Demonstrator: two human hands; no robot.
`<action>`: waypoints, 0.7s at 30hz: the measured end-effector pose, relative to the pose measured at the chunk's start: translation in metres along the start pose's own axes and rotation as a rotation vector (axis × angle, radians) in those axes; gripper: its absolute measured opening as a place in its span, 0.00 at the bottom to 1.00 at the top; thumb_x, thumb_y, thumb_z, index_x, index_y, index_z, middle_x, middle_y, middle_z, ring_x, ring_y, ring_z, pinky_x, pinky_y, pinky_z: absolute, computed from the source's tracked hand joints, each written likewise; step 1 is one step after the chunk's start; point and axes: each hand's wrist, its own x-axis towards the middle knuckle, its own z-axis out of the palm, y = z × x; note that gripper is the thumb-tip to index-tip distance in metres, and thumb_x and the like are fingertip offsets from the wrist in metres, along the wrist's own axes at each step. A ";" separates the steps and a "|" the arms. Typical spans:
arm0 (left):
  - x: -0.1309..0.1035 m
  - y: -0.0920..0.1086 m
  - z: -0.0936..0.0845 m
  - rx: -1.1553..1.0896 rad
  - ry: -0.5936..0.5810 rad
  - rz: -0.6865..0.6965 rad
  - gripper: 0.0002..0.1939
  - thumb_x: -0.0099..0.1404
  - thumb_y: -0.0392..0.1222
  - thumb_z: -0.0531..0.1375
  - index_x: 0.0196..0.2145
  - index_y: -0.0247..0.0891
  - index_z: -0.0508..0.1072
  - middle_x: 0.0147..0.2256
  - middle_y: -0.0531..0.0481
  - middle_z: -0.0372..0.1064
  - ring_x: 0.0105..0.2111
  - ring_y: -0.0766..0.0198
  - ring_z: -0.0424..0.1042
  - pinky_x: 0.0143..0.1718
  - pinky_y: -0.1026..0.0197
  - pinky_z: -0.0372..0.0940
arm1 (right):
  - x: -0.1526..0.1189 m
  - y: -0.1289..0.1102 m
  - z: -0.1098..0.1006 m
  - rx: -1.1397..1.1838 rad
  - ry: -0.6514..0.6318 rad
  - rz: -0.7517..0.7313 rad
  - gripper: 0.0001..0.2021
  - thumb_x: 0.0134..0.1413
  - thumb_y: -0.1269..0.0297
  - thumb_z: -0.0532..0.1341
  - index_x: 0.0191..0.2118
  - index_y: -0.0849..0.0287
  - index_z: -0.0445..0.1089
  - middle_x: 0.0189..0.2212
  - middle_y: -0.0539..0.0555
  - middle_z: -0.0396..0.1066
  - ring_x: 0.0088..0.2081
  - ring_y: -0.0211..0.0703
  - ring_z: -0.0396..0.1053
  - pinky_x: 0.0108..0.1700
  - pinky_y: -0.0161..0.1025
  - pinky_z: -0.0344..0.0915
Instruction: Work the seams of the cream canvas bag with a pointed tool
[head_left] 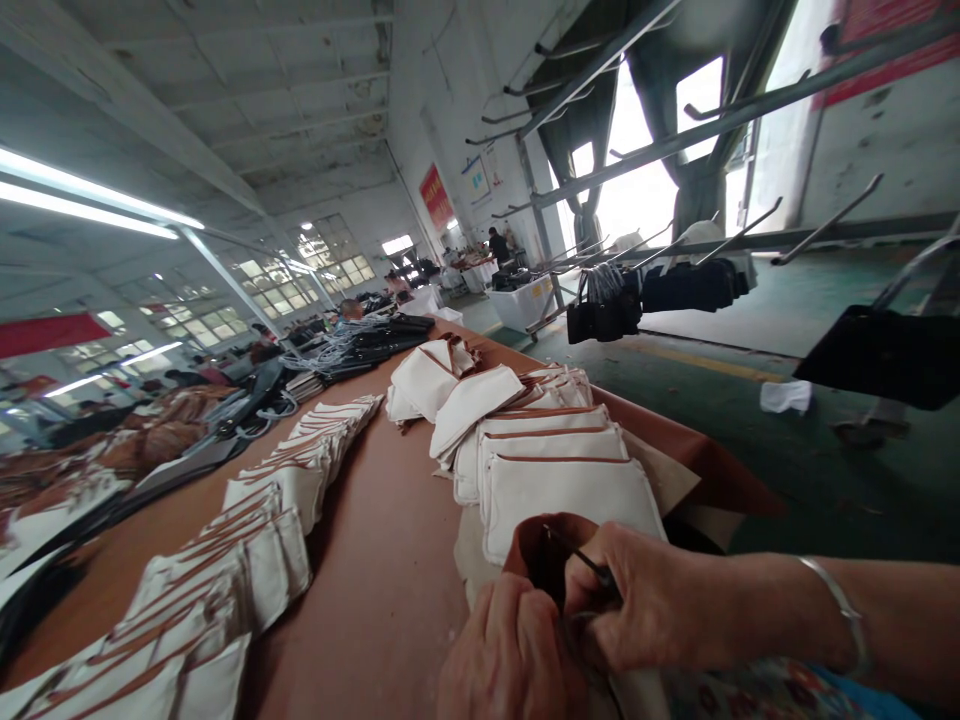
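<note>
Right hand (pixel 660 600) pinching a dark tool (pixel 592 567) at the brown pouch (pixel 544 550); left hand (pixel 510 650) fingers curled, gripping pouch below. White pouches (pixel 555 480) stacked just behind.

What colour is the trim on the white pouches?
Brown trim on the white pouches, clearest in the head view.

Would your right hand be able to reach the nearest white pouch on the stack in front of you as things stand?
Probably yes. The right hand is just below the nearest white pouch with nothing between them, but it holds a thin dark tool at the brown piece, so it isn't free.
</note>
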 end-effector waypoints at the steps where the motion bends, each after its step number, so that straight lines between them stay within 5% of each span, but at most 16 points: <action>1: 0.001 -0.001 0.000 -0.014 -0.026 0.002 0.13 0.60 0.25 0.52 0.28 0.43 0.63 0.24 0.52 0.64 0.23 0.61 0.67 0.23 0.60 0.59 | 0.000 0.003 0.000 -0.027 -0.021 -0.032 0.10 0.45 0.69 0.64 0.20 0.64 0.64 0.19 0.44 0.57 0.23 0.28 0.52 0.24 0.29 0.49; 4: 0.002 -0.003 0.001 -0.123 -0.061 -0.016 0.12 0.61 0.25 0.51 0.30 0.43 0.62 0.27 0.51 0.65 0.26 0.61 0.68 0.25 0.62 0.60 | -0.001 0.005 -0.004 -0.071 -0.053 -0.025 0.10 0.45 0.69 0.63 0.20 0.63 0.61 0.19 0.43 0.54 0.23 0.28 0.49 0.24 0.29 0.47; 9: 0.001 -0.006 0.004 -0.642 -0.084 -0.197 0.12 0.61 0.26 0.48 0.29 0.43 0.57 0.28 0.55 0.62 0.26 0.67 0.64 0.28 0.67 0.58 | -0.004 -0.003 -0.006 0.041 0.041 0.098 0.06 0.38 0.72 0.65 0.27 0.63 0.68 0.21 0.43 0.63 0.24 0.30 0.55 0.24 0.29 0.50; 15: 0.010 -0.014 -0.006 -0.876 -0.460 -0.495 0.07 0.62 0.40 0.52 0.26 0.40 0.63 0.24 0.56 0.58 0.24 0.67 0.58 0.26 0.65 0.53 | -0.006 -0.013 -0.005 0.157 0.105 0.068 0.07 0.35 0.75 0.63 0.26 0.62 0.67 0.22 0.44 0.67 0.23 0.31 0.59 0.24 0.28 0.54; 21: 0.027 -0.004 -0.012 -1.050 -0.630 -0.773 0.12 0.55 0.49 0.60 0.27 0.37 0.65 0.23 0.58 0.55 0.24 0.69 0.52 0.25 0.65 0.48 | -0.007 -0.014 -0.003 0.149 0.148 -0.039 0.03 0.39 0.73 0.63 0.23 0.63 0.68 0.23 0.47 0.68 0.26 0.34 0.62 0.27 0.30 0.59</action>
